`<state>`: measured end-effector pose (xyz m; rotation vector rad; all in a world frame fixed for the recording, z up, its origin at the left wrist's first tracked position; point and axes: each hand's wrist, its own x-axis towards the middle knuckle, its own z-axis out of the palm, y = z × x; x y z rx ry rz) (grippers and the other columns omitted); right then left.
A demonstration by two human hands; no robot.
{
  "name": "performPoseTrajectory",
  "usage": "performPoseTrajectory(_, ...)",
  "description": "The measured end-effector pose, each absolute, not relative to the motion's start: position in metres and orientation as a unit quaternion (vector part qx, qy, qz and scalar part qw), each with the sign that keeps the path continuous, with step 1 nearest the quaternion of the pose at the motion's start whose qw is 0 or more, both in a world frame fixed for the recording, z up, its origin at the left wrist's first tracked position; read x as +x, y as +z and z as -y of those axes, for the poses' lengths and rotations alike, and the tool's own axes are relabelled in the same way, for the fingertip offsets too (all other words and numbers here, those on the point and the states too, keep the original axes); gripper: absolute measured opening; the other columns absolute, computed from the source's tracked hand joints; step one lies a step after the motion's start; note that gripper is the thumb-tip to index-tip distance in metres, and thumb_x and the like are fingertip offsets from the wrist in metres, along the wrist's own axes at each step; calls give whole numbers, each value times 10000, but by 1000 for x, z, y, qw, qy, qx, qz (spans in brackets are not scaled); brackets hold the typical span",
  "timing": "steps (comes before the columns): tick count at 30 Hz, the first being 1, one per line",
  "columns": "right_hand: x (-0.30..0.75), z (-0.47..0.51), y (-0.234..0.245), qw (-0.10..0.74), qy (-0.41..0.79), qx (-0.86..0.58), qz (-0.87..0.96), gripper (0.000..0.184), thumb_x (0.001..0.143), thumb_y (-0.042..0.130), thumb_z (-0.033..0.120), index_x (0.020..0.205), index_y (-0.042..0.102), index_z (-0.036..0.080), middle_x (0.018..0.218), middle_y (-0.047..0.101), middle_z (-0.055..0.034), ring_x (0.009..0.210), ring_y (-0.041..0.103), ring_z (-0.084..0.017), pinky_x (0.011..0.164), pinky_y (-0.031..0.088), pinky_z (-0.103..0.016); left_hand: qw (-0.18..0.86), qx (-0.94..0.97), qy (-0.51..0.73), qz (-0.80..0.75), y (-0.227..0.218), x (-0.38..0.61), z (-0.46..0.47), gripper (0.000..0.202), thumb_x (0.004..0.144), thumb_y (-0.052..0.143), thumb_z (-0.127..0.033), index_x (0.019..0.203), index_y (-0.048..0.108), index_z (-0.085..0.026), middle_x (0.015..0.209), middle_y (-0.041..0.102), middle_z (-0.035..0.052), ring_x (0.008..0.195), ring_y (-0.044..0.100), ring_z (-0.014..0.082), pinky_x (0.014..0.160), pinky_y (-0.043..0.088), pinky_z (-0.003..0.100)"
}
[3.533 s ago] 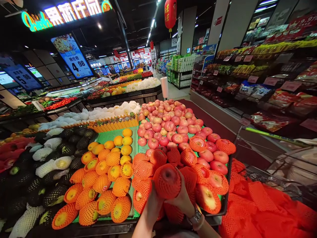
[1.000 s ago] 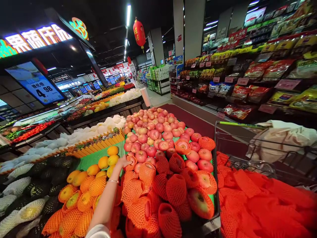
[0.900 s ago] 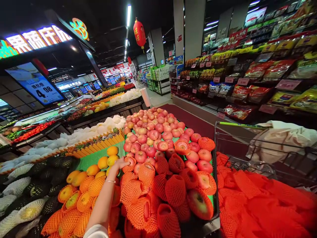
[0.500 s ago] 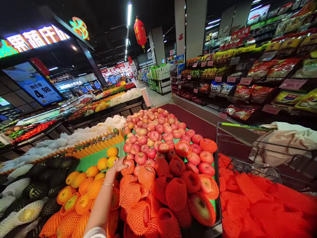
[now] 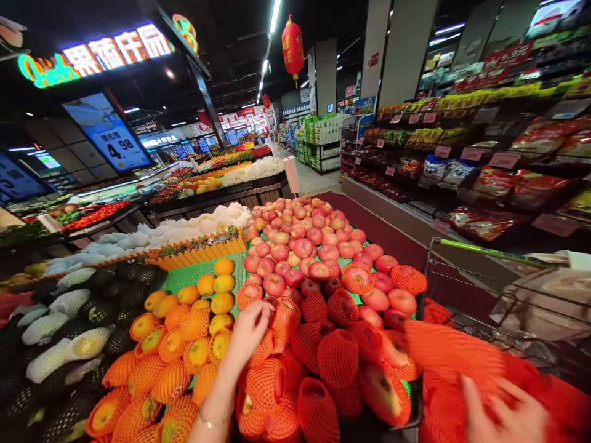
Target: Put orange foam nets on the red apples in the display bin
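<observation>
My left hand (image 5: 252,329) reaches over the display with its fingers curled together at the left side of a netted apple (image 5: 285,315). Whether anything lies between those fingertips is hidden. At the lower right, my right hand (image 5: 505,411), blurred, grips a red foam net sleeve (image 5: 455,349) between thumb and fingers. The sleeve is lifted above a heap of similar red sleeves (image 5: 436,409) beside the display. Bare apples (image 5: 302,248) cover the far part of the display, while apples in red nets (image 5: 337,360) fill the near part.
Oranges (image 5: 197,351), some netted, lie left of the apples, with dark netted fruit (image 5: 96,307) further left. A black rim (image 5: 417,400) edges the apple display. A shopping cart (image 5: 489,252) holding a pale bag (image 5: 545,301) stands at right. Packaged goods shelves (image 5: 462,154) line the aisle.
My right hand has come into view at the lower right with a red foam sleeve. My left hand has left one netted apple and moved toward me and right. The view has shifted left.
</observation>
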<state>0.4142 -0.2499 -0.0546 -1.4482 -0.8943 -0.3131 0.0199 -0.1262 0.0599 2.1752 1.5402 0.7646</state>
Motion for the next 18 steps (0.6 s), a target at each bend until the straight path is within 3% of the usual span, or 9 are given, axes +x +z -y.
performPoseTrajectory(2, 372, 233, -51, 659, -80, -582, 470, 492, 837, 718, 594, 534, 630, 216, 740, 628, -83, 654, 580, -212, 575, 440, -342, 213, 766, 319, -515, 52, 44, 169, 342, 1001, 381, -327, 891, 690, -230, 898, 756, 69, 874, 713, 227, 838, 585, 369)
performPoseTrajectory(3, 348, 227, -47, 667, -11, -546, 506, 407, 881, 695, 512, 606, 669, 214, 754, 641, -74, 667, 595, -206, 569, 459, -322, 232, 759, 345, -501, 46, 53, 185, 323, 994, 391, -305, 942, 703, -235, 943, 766, 76, 900, 720, 225, 834, 592, 366)
performPoseTrajectory(6, 280, 219, -32, 659, 88, -508, 548, 379, 995, 546, 440, 720, 676, 215, 812, 660, -57, 691, 620, -187, 570, 507, -283, 327, 694, 434, -473, 27, 68, 218, 275, 969, 490, -350, 963, 750, -260, 1004, 781, 90, 948, 729, 250, 849, 601, 379)
performPoseTrajectory(10, 236, 219, -20, 640, 204, -451, 588, 310, 993, 567, 380, 744, 656, 217, 773, 620, -37, 700, 616, -184, 593, 533, -272, 384, 577, 504, -515, 8, 61, 238, 282, 871, 645, -518, 760, 734, -275, 885, 763, 80, 842, 706, 279, 780, 598, 388)
performPoseTrajectory(13, 228, 216, -20, 636, 198, -463, 585, 316, 970, 603, 328, 676, 622, 211, 765, 573, -38, 687, 588, -183, 574, 518, -279, 344, 389, 622, -586, -8, 51, 252, 300, 843, 648, -579, 753, 675, -294, 765, 672, 33, 739, 648, 242, 703, 573, 349)
performPoseTrajectory(15, 225, 213, -21, 647, 170, -467, 578, 315, 959, 611, 272, 651, 611, 207, 822, 583, -50, 719, 598, -185, 579, 518, -285, 372, 307, 657, -579, -21, 49, 259, 336, 811, 657, -626, 722, 651, -302, 692, 617, 12, 667, 613, 225, 653, 563, 337)
performPoseTrajectory(18, 219, 214, -19, 651, 123, -420, 621, 281, 941, 606, 176, 662, 613, 212, 865, 615, -56, 767, 610, -192, 616, 530, -306, 472, 292, 611, -564, -38, 49, 264, 379, 708, 739, -667, 795, 722, -298, 778, 713, 50, 782, 699, 276, 779, 606, 392)
